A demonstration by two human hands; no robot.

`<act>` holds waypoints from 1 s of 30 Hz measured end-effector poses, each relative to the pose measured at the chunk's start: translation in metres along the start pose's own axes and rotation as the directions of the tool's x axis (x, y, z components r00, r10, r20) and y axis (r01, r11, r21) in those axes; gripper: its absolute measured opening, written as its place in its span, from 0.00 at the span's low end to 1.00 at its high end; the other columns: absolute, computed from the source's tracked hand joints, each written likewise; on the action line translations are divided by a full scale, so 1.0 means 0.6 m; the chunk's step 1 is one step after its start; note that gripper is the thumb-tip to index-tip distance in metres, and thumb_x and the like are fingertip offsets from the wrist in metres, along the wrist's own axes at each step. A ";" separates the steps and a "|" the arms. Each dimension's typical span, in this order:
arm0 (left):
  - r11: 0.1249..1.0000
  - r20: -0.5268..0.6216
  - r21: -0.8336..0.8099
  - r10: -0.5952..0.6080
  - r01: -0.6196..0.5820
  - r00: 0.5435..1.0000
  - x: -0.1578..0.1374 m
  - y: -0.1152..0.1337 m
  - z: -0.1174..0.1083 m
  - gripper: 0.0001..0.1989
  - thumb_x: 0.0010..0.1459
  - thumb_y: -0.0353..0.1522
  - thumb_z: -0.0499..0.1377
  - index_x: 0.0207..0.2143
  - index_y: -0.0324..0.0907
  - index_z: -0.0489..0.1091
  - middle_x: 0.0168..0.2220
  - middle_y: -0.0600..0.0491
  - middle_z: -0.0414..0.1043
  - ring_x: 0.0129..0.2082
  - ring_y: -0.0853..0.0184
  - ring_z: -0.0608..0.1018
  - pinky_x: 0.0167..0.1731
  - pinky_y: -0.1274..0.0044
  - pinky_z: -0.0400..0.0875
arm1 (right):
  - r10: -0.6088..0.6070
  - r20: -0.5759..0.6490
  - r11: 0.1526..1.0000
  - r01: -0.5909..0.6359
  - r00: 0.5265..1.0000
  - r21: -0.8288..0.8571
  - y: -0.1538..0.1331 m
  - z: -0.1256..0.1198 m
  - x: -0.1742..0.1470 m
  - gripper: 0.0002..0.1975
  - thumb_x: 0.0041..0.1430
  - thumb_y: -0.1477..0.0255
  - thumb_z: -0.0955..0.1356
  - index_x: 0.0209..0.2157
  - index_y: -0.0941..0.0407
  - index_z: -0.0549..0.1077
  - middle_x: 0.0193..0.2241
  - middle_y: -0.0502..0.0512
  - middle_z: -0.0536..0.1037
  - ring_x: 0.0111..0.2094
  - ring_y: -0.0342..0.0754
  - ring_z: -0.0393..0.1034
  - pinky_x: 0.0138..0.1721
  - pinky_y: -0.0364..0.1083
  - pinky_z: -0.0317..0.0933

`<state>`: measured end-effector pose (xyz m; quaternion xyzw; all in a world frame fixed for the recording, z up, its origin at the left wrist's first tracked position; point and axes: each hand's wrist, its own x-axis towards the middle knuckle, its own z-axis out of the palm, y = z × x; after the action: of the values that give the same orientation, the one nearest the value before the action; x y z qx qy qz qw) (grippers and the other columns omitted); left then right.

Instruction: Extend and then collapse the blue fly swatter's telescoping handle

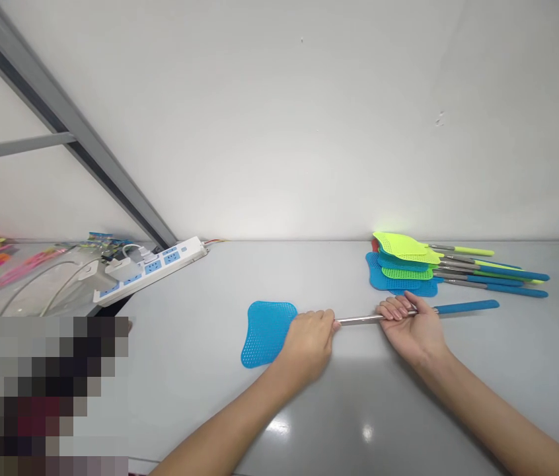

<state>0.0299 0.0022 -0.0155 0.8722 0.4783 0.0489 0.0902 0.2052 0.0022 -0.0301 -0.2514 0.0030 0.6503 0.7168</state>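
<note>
A blue fly swatter (267,335) with a perforated head, a thin metal shaft and a blue handle lies nearly level across my view, just over the grey table. My left hand (310,338) is closed round it where the head meets the shaft, covering that joint. Palm up, my right hand (413,327) has its fingers wrapped round the shaft near the blue handle. Bare metal shows between the two hands. Just behind my right hand is a pile of fly swatters (403,254), yellow-green and blue, their handles pointing right.
A white power strip (180,254) with plugs and cables lies at the back left. Beyond it are pink and yellow items in clear plastic (22,264). A grey metal frame (111,168) slants down the left of the white wall. A blurred-out patch covers the lower left.
</note>
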 end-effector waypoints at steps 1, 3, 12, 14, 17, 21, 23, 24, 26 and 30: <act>1.000 -0.014 0.002 0.002 -0.002 1.000 -0.003 0.002 0.003 0.15 0.59 0.34 0.36 0.29 0.41 0.60 0.27 0.53 0.67 0.28 0.68 0.69 0.25 0.77 0.56 | -0.020 -0.011 1.000 0.020 1.000 -0.002 0.002 0.000 -0.003 0.15 0.50 0.76 0.58 0.15 0.56 0.45 0.12 0.43 0.47 0.13 0.37 0.47 0.14 0.39 0.49; 1.000 -0.040 -0.002 0.015 -0.015 0.999 -0.009 0.006 0.008 0.15 0.59 0.33 0.36 0.29 0.42 0.60 0.27 0.54 0.67 0.27 0.68 0.68 0.25 0.77 0.55 | -0.053 -0.041 0.999 0.054 0.998 0.008 0.008 0.000 -0.009 0.16 0.50 0.77 0.58 0.15 0.56 0.44 0.11 0.43 0.47 0.12 0.36 0.45 0.13 0.38 0.47; 0.999 0.025 -0.048 0.002 -0.001 1.000 -0.025 0.019 0.007 0.14 0.58 0.32 0.37 0.27 0.42 0.59 0.24 0.55 0.67 0.24 0.69 0.69 0.22 0.77 0.53 | -0.111 -0.149 0.992 0.119 0.983 0.047 0.029 0.006 -0.036 0.16 0.49 0.77 0.60 0.15 0.56 0.47 0.10 0.41 0.46 0.11 0.36 0.41 0.10 0.38 0.41; 0.998 0.059 -0.055 -0.005 0.008 0.998 -0.025 0.023 0.005 0.14 0.58 0.32 0.37 0.27 0.42 0.60 0.25 0.55 0.68 0.24 0.69 0.70 0.21 0.77 0.53 | -0.110 -0.142 0.993 0.116 0.984 0.029 0.033 0.006 -0.040 0.17 0.50 0.76 0.60 0.15 0.56 0.47 0.10 0.41 0.46 0.11 0.35 0.41 0.10 0.38 0.41; 0.998 0.092 -0.058 -0.017 0.022 0.996 -0.026 0.029 0.005 0.14 0.58 0.32 0.37 0.28 0.42 0.60 0.25 0.54 0.68 0.25 0.68 0.70 0.21 0.76 0.53 | -0.108 -0.137 0.994 0.111 0.985 0.011 0.038 0.007 -0.045 0.17 0.50 0.75 0.61 0.15 0.56 0.46 0.10 0.41 0.46 0.11 0.35 0.41 0.10 0.38 0.41; 0.997 0.107 -0.066 -0.025 0.032 0.994 -0.027 0.032 0.006 0.15 0.58 0.32 0.37 0.28 0.42 0.60 0.25 0.54 0.68 0.25 0.68 0.70 0.22 0.76 0.53 | -0.114 -0.140 0.993 0.116 0.984 0.009 0.042 0.006 -0.047 0.17 0.50 0.75 0.61 0.14 0.56 0.47 0.10 0.41 0.47 0.11 0.35 0.41 0.10 0.38 0.40; 0.997 0.113 -0.067 -0.024 0.032 0.993 -0.027 0.032 0.005 0.15 0.58 0.32 0.37 0.28 0.42 0.60 0.26 0.54 0.68 0.26 0.68 0.70 0.22 0.76 0.53 | -0.120 -0.132 0.993 0.119 0.984 -0.009 0.042 0.005 -0.048 0.17 0.50 0.74 0.61 0.14 0.56 0.46 0.10 0.41 0.47 0.11 0.35 0.41 0.10 0.38 0.40; 0.997 0.117 -0.064 -0.029 0.037 0.993 -0.027 0.033 0.005 0.15 0.58 0.32 0.37 0.28 0.42 0.60 0.26 0.53 0.68 0.26 0.68 0.70 0.22 0.76 0.53 | -0.123 -0.128 0.992 0.121 0.984 -0.017 0.042 0.004 -0.048 0.17 0.50 0.74 0.61 0.14 0.56 0.46 0.09 0.41 0.46 0.11 0.35 0.41 0.10 0.38 0.40; 0.997 0.126 -0.063 -0.038 0.046 0.991 -0.026 0.033 0.003 0.14 0.58 0.32 0.38 0.28 0.42 0.61 0.26 0.53 0.68 0.26 0.67 0.70 0.22 0.76 0.54 | -0.127 -0.127 0.992 0.125 0.984 -0.026 0.042 0.004 -0.048 0.17 0.50 0.74 0.61 0.14 0.56 0.46 0.09 0.41 0.46 0.10 0.35 0.41 0.11 0.38 0.40; 0.997 0.130 -0.073 -0.028 0.038 0.991 -0.026 0.032 0.004 0.14 0.58 0.32 0.38 0.29 0.42 0.61 0.26 0.54 0.68 0.25 0.67 0.70 0.21 0.77 0.53 | -0.121 -0.140 0.993 0.120 0.983 -0.017 0.043 0.008 -0.051 0.17 0.50 0.74 0.60 0.14 0.57 0.47 0.09 0.41 0.47 0.11 0.35 0.41 0.11 0.38 0.41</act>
<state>0.0377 -0.0212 -0.0136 0.8615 0.4836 0.0092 0.1545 0.1749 -0.0236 -0.0248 -0.2994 0.0357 0.5863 0.7519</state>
